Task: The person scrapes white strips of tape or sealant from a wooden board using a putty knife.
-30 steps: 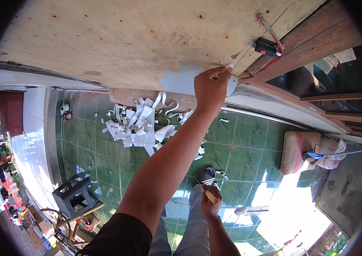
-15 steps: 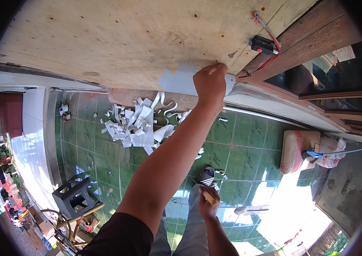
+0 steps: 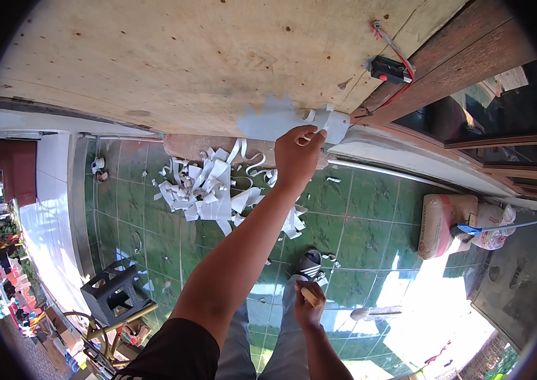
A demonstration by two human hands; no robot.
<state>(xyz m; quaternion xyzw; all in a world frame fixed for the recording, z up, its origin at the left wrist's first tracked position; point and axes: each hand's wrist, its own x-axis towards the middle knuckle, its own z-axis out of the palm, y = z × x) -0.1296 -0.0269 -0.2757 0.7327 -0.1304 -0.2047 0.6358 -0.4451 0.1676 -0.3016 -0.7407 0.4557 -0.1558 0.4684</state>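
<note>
A wooden panel [image 3: 186, 63] fills the top of the view, with a ragged patch of pale grey sheet [image 3: 265, 121] left along its lower edge. At the patch's right end, my left hand [image 3: 298, 155] is closed in a pinch on a thin strip of the sheet [image 3: 327, 118], which curls away from the wood. Down by my leg, my right hand [image 3: 309, 307] is wrapped round a tool with a light wooden handle [image 3: 309, 296]; its far end is hard to make out.
Peeled white strips [image 3: 208, 190] lie heaped on the green tiles below the panel. A dark plastic stool [image 3: 116, 294] stands at lower left, full sacks [image 3: 447, 225] at right. A black switch box [image 3: 390, 69] with a red button hangs by the door frame.
My left hand has moved down and a little left, pulling a strip loose from the panel's edge. My right hand stays low with the tool.
</note>
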